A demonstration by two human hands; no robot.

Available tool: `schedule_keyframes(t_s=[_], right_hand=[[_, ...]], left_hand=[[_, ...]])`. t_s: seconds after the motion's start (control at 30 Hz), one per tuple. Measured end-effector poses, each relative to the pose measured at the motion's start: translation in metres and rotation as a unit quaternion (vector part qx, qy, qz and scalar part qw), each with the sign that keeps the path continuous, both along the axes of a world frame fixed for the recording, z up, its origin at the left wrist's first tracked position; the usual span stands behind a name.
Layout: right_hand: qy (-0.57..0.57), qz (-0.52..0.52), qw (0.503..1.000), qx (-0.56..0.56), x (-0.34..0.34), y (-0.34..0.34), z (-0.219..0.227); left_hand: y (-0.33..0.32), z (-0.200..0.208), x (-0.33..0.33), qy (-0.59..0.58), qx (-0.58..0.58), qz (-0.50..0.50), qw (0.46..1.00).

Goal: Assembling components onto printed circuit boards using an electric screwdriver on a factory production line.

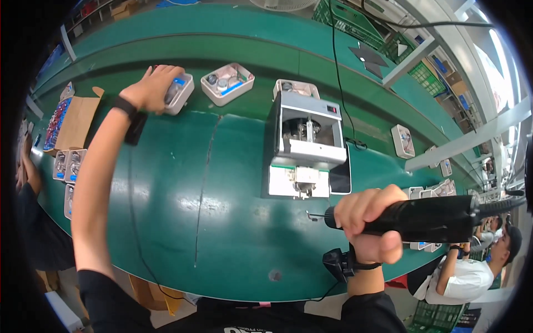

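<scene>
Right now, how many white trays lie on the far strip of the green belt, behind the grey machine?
3: one under the left hand as white tray, one beside it, one behind the machine, partly hidden.

"What's that left hand (149, 87) on?"

"A white tray (179, 93) at the far side of the green counter (183, 188), fingers (166, 71) curled over its near end. A second tray (227, 83) sits just beside it."

"And the right hand (369, 219)?"

"Wrapped round a black power screwdriver (427, 217), bit pointing left, above the counter just in front of the grey machine (307, 145)."

"Anything else?"

"A cardboard box (75, 119) at the far left, more trays near it."
</scene>
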State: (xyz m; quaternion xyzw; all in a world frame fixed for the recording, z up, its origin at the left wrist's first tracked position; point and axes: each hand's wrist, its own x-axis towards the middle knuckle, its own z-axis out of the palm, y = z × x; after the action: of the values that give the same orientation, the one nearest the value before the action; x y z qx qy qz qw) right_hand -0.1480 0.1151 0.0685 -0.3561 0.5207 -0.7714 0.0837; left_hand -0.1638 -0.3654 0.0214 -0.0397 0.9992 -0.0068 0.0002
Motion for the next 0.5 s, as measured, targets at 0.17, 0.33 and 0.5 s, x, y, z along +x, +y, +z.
schedule_keyframes(t_s=[0.17,0.33,0.5], right_hand=[[-0.005,0.018,0.999,-0.029,0.019,0.007,0.002],[-0.048,0.069,0.994,-0.069,0.04,-0.013,-0.008],[-0.066,0.088,0.991,-0.075,0.052,-0.02,-0.013]], left_hand=[[0.144,-0.004,0.094,0.008,0.0,-0.228,0.974],[0.252,-0.037,0.17,0.04,0.012,-0.302,0.952],[0.257,-0.015,0.19,0.02,0.067,-0.237,0.969]])
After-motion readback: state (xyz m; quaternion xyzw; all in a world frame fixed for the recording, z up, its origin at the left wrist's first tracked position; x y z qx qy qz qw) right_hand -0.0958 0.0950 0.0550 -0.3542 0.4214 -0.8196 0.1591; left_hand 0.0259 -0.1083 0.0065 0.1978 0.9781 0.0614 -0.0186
